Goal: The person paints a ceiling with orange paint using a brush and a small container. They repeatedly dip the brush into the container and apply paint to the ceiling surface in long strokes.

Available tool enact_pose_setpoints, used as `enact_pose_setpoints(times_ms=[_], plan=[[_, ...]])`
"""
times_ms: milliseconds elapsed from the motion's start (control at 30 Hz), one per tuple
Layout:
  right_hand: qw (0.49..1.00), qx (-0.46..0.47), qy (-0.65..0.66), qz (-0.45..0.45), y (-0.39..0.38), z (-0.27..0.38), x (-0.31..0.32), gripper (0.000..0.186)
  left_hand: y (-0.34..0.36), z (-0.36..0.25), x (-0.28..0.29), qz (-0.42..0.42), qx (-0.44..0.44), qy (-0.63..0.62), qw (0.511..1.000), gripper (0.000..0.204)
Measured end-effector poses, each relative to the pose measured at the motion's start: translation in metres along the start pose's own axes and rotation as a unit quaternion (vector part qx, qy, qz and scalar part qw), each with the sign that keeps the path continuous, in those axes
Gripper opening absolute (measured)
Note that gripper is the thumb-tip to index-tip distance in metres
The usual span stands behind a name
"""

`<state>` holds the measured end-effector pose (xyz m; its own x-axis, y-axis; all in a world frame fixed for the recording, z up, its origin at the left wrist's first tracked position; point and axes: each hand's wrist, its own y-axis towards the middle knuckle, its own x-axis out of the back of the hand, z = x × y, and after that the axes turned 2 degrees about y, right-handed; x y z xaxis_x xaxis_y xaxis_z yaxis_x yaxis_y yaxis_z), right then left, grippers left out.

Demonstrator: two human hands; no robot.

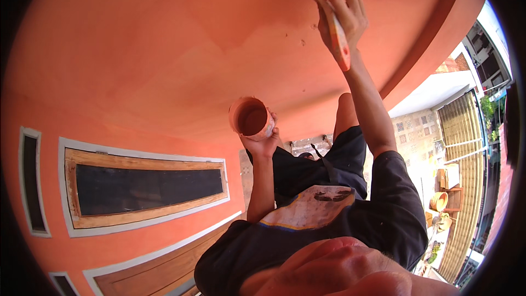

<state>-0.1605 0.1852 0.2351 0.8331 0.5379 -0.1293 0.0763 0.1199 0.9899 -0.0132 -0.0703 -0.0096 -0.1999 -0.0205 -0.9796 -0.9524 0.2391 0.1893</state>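
My right hand (352,21) is closed around the handle of a paintbrush (338,38), raised high at the upper right. The brush's handle is smeared with orange and white, and its bristles meet the orange wall (181,38) at the top edge of the view. Lower down and to the left, my left hand (263,143) grips a small round paint pot (234,116) from beneath and its right side. The pot's mouth faces up, its rim is coated in orange, and its inside looks dark orange. A slightly darker patch shows on the wall left of the brush.
At the left, a wood-framed window (145,221) with a white surround sits in the orange wall, above a brown wooden door (159,274). A curved orange ledge (427,35) runs down the right. Beyond it lie a tiled yard (413,131), a bamboo fence (463,131) and an orange pot (438,201).
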Motion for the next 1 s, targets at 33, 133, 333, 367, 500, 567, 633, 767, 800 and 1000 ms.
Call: enact_pose_setpoints(times_ms=[33,133,333,367,500,567,633,767,800,1000], plan=[[0.996,-0.002,0.028,0.082,-0.016,0.017,0.001,0.03,0.0,-0.002,0.001,0.002,0.001,-0.002,1.0,0.072],[0.949,0.096,0.123,0.272,-0.053,0.053,0.009,0.033,0.001,-0.006,0.004,-0.019,-0.001,-0.017,1.0,0.071],[0.949,-0.072,0.212,0.22,-0.003,0.024,-0.005,0.023,-0.004,-0.009,0.003,-0.033,-0.005,-0.022,0.999,0.065],[0.93,-0.217,0.247,0.165,0.011,0.014,-0.002,0.019,-0.004,-0.008,0.003,-0.019,-0.007,-0.019,1.0,0.065],[0.975,-0.148,0.132,-0.098,0.041,-0.009,-0.005,0.016,-0.003,-0.007,0.002,0.0,-0.011,-0.023,1.0,0.064],[0.997,-0.047,0.049,-0.046,0.029,-0.001,-0.006,0.022,-0.003,-0.005,0.002,0.003,-0.013,-0.033,0.999,0.063],[0.995,0.018,0.033,0.091,-0.004,0.026,-0.002,0.025,-0.004,-0.004,0.004,-0.014,-0.022,-0.025,0.999,0.069],[0.923,0.094,0.172,0.331,-0.058,0.068,0.004,0.018,-0.007,-0.006,0.009,-0.022,-0.017,-0.026,0.999,0.069],[0.917,0.06,0.171,0.354,-0.062,0.071,0.001,0.017,-0.006,-0.008,0.01,-0.011,-0.011,-0.027,1.0,0.068],[0.969,-0.172,0.178,0.022,-0.021,0.042,-0.017,0.019,-0.02,-0.016,0.017,0.008,-0.025,-0.024,0.999,0.069]])
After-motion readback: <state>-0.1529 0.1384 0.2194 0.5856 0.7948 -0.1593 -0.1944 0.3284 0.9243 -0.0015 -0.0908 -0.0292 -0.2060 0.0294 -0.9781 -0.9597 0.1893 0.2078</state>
